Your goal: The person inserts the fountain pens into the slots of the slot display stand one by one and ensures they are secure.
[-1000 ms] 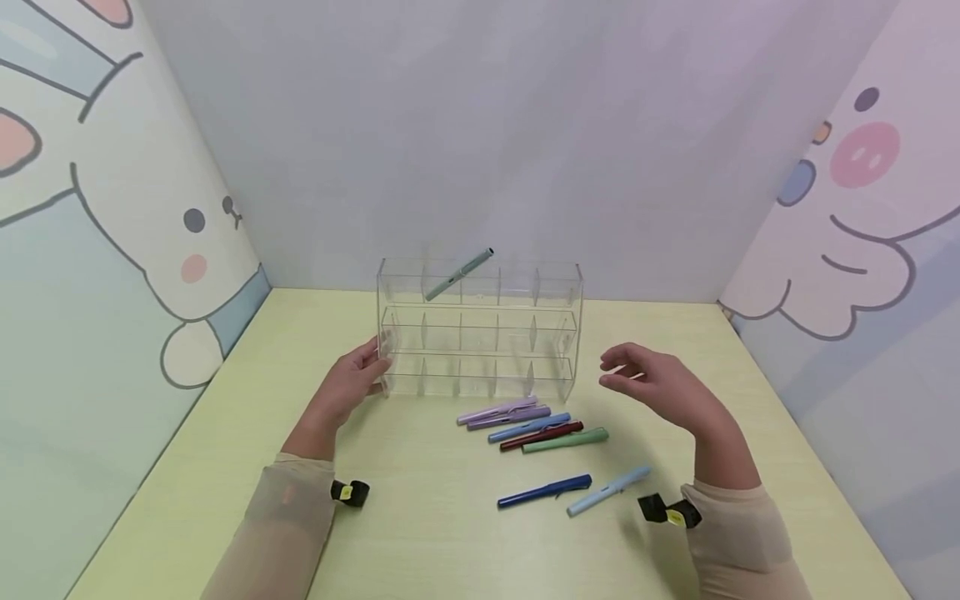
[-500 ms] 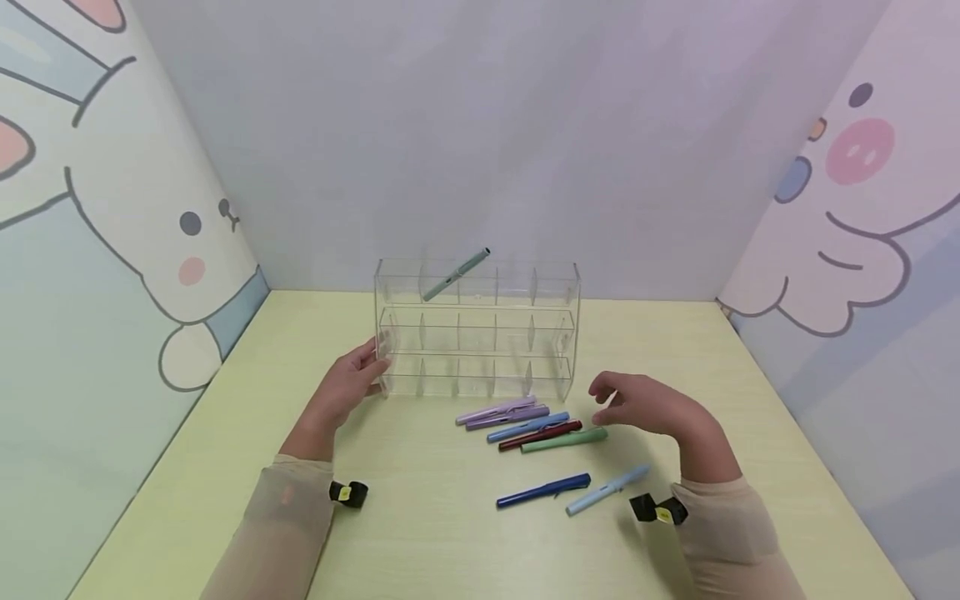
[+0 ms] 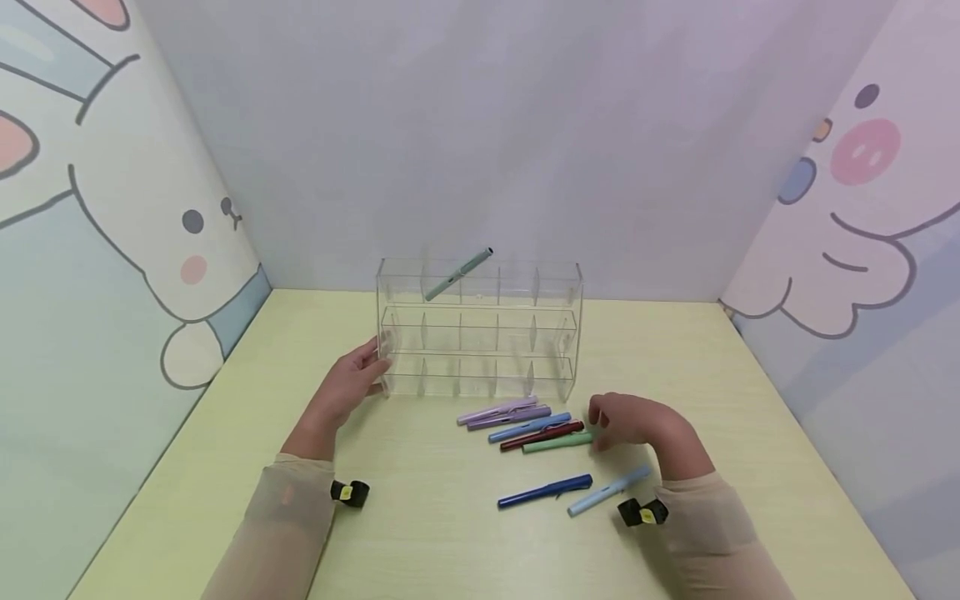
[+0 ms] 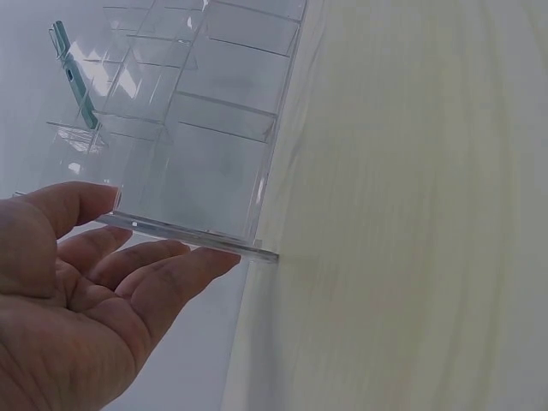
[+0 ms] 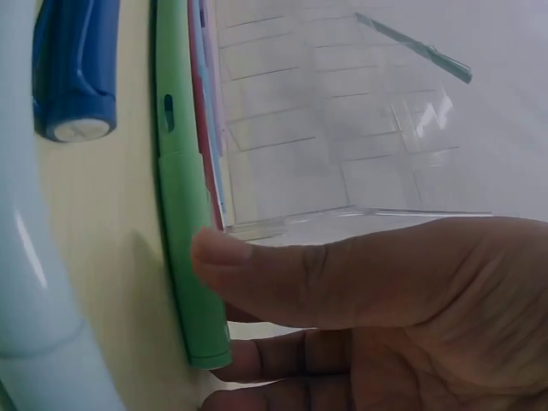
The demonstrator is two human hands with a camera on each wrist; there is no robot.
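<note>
A transparent acrylic display rack with three tiers of compartments stands at the back of the table. My left hand grips its left side panel, thumb inside and fingers outside in the left wrist view. A grey-green pen leans slantwise in the top tier. My right hand is low at the right end of a green pen, pinching its cap between thumb and fingers. Beside that pen lie a dark red pen, a blue pen, a purple pen and a lilac pen.
Nearer the front, a dark blue pen and a light blue pen lie apart from the row, the light blue one just below my right wrist. Cartoon-printed walls enclose the pale wooden table at the back and sides.
My right hand has come down and to the left, from beside the rack to the green pen's cap end. My left hand keeps its grip on the rack; the pens lie as before.
</note>
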